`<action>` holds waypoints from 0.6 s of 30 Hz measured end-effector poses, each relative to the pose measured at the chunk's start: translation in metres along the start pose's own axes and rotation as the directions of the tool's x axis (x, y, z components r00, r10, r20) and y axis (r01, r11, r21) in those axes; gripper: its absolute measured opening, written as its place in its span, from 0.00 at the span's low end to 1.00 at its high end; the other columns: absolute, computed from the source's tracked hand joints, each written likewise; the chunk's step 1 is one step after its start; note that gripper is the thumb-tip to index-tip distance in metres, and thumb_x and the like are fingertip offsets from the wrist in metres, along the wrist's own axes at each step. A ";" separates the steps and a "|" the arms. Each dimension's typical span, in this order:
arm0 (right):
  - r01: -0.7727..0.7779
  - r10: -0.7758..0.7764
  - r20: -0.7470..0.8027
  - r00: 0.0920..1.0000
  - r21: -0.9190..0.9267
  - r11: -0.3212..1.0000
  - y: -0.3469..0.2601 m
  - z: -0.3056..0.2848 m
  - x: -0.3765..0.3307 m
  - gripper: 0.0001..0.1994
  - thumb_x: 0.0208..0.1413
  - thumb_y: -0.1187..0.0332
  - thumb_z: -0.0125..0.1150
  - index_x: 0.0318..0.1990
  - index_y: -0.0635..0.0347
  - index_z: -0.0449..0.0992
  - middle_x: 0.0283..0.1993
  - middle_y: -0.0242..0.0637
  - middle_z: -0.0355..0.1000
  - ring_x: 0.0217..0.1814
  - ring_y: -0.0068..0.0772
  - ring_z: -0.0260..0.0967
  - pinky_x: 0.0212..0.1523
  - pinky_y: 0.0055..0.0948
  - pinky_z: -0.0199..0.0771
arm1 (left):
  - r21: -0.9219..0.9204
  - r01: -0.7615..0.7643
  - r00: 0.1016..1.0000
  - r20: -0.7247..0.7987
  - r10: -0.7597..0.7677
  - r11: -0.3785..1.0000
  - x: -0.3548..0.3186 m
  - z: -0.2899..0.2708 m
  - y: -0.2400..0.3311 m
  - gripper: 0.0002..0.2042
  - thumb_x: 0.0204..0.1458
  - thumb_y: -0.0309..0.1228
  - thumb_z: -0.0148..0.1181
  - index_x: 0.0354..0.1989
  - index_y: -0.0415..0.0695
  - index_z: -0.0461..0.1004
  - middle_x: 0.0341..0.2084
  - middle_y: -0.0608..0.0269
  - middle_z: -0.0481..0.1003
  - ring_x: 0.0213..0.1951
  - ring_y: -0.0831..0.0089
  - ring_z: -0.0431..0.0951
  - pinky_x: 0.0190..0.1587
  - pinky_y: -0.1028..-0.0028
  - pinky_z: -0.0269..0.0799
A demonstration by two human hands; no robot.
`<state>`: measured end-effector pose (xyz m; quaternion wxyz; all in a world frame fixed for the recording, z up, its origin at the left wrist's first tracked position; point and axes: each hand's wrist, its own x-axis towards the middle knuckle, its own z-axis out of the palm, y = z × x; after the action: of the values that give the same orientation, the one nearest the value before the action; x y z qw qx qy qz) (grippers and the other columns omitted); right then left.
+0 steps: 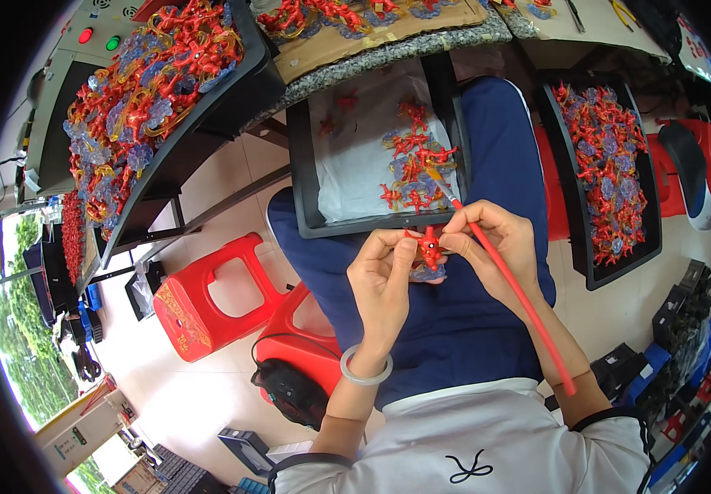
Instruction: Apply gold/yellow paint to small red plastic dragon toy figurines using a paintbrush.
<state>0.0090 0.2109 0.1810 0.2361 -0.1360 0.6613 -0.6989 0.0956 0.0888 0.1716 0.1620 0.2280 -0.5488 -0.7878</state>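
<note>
Left hand (382, 280)'s got a little red figure (430, 246) pinched from 9 o'clock, right hand (494, 247)'s gripping a red paintbrush (528, 310) with fingertips at the figure's 3 o'clock, and a black tray (304, 165) sits just past it at 12.

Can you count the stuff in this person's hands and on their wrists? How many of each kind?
Red figurine: 1
Red-handled paintbrush: 1
White bracelet: 1
Total: 3
</note>
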 end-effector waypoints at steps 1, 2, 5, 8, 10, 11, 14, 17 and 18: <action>-0.001 0.001 0.002 1.000 0.001 1.000 0.001 0.000 0.000 0.05 0.50 0.79 0.64 0.33 0.69 0.75 0.28 0.39 0.76 0.29 0.21 0.74 0.32 0.18 0.75 | -0.009 0.041 0.999 -0.008 -0.041 0.999 -0.001 -0.001 0.001 0.09 0.61 0.29 0.50 0.37 0.34 0.71 0.29 0.56 0.77 0.30 0.72 0.80 0.26 0.77 0.78; -0.057 0.056 0.012 0.998 0.067 0.996 0.002 0.001 0.001 0.05 0.50 0.79 0.64 0.34 0.71 0.74 0.30 0.40 0.76 0.30 0.22 0.75 0.32 0.19 0.76 | -0.017 0.082 0.997 -0.015 -0.082 0.997 -0.002 -0.002 0.002 0.11 0.62 0.31 0.49 0.35 0.34 0.71 0.28 0.55 0.77 0.28 0.70 0.81 0.21 0.74 0.79; -0.161 0.156 0.038 0.987 0.194 0.968 0.000 -0.003 0.003 0.06 0.51 0.79 0.63 0.36 0.73 0.74 0.32 0.41 0.76 0.31 0.23 0.75 0.33 0.20 0.77 | -0.059 0.099 0.995 -0.016 -0.100 0.993 -0.001 0.000 0.000 0.11 0.62 0.31 0.48 0.34 0.35 0.70 0.26 0.53 0.77 0.24 0.68 0.81 0.17 0.76 0.77; -0.232 0.221 0.072 0.973 0.275 0.933 0.001 -0.006 0.004 0.07 0.51 0.79 0.63 0.37 0.73 0.74 0.32 0.42 0.76 0.32 0.24 0.76 0.34 0.21 0.78 | -0.105 0.156 0.988 0.008 -0.156 0.982 -0.001 -0.003 -0.003 0.11 0.62 0.31 0.47 0.33 0.36 0.69 0.27 0.52 0.78 0.24 0.67 0.81 0.16 0.77 0.75; -0.257 0.242 0.087 0.966 0.291 0.921 0.002 -0.007 0.005 0.07 0.51 0.79 0.64 0.37 0.73 0.74 0.31 0.42 0.76 0.32 0.25 0.76 0.34 0.21 0.79 | -0.122 0.192 0.981 0.011 -0.192 0.974 -0.001 -0.005 -0.005 0.11 0.62 0.31 0.47 0.33 0.36 0.69 0.28 0.51 0.78 0.23 0.66 0.81 0.15 0.78 0.75; -0.266 0.251 0.087 0.964 0.266 0.927 0.003 -0.006 0.005 0.07 0.51 0.78 0.64 0.37 0.73 0.74 0.30 0.42 0.76 0.31 0.25 0.76 0.34 0.21 0.79 | -0.141 0.227 0.974 0.013 -0.228 0.964 -0.001 -0.007 -0.006 0.10 0.62 0.31 0.47 0.33 0.37 0.69 0.28 0.51 0.78 0.23 0.66 0.81 0.15 0.78 0.75; -0.267 0.256 0.078 0.964 0.246 0.932 0.004 -0.005 0.005 0.08 0.51 0.77 0.64 0.36 0.73 0.75 0.28 0.42 0.76 0.30 0.24 0.76 0.34 0.21 0.78 | -0.236 0.261 0.965 0.068 -0.252 0.936 0.001 -0.010 -0.009 0.12 0.62 0.31 0.46 0.35 0.34 0.70 0.27 0.50 0.78 0.25 0.65 0.81 0.17 0.77 0.77; -0.247 0.240 0.059 0.969 0.217 0.944 0.003 -0.007 0.007 0.08 0.51 0.77 0.65 0.36 0.73 0.75 0.26 0.41 0.76 0.29 0.23 0.76 0.33 0.20 0.77 | -0.278 0.313 0.950 0.107 -0.295 0.908 0.006 -0.012 -0.013 0.12 0.62 0.32 0.46 0.34 0.35 0.69 0.28 0.49 0.78 0.25 0.64 0.81 0.17 0.77 0.77; -0.233 0.227 0.051 0.972 0.182 0.955 0.002 -0.008 0.010 0.08 0.51 0.76 0.65 0.36 0.73 0.76 0.26 0.40 0.76 0.29 0.22 0.76 0.33 0.19 0.76 | -0.277 0.313 0.949 0.110 -0.294 0.908 0.008 -0.011 -0.014 0.12 0.62 0.32 0.46 0.34 0.35 0.69 0.28 0.49 0.78 0.25 0.64 0.81 0.17 0.77 0.77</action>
<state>-0.0027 0.2125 0.1768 0.3374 -0.0458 0.6005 -0.7235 0.0944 0.0805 0.1537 0.0512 0.2583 -0.3895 -0.8826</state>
